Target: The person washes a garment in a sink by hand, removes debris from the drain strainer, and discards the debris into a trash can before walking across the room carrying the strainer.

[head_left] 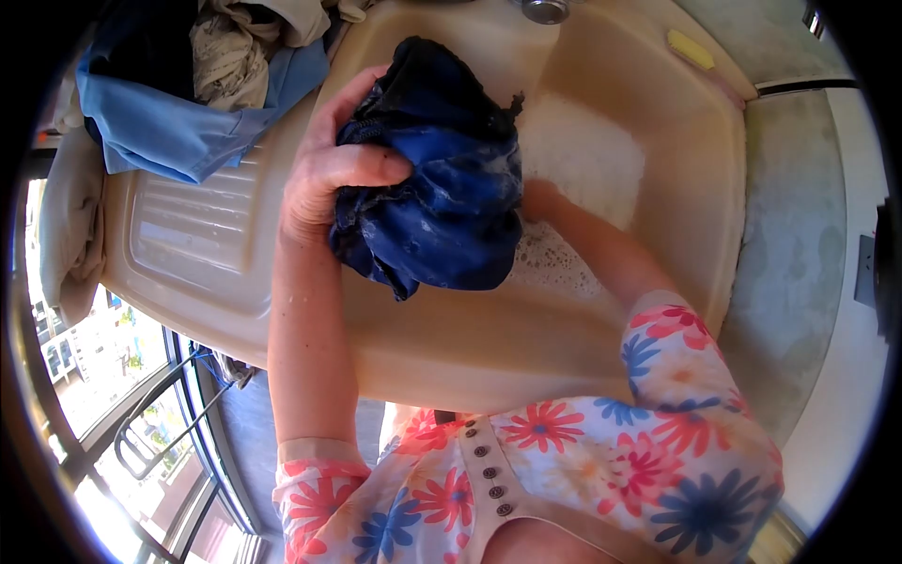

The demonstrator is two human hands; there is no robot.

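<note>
A wet, bunched dark blue cloth (446,202) with soapy streaks is held up over the basin of a beige sink (451,343). My left hand (343,169) grips the cloth from its left side, thumb across the front. On the cloth's right side is my right hand (537,200); its fingers are hidden behind the cloth, so their hold cannot be made out. Below, foamy water (564,258) lies in the basin.
Light blue cloth (178,136) and cream cloth (230,66) are piled at the upper left, by the ribbed drainboard (193,221). Yellow soap (691,49) rests on the right rim. A metal fitting (545,9) shows at the top.
</note>
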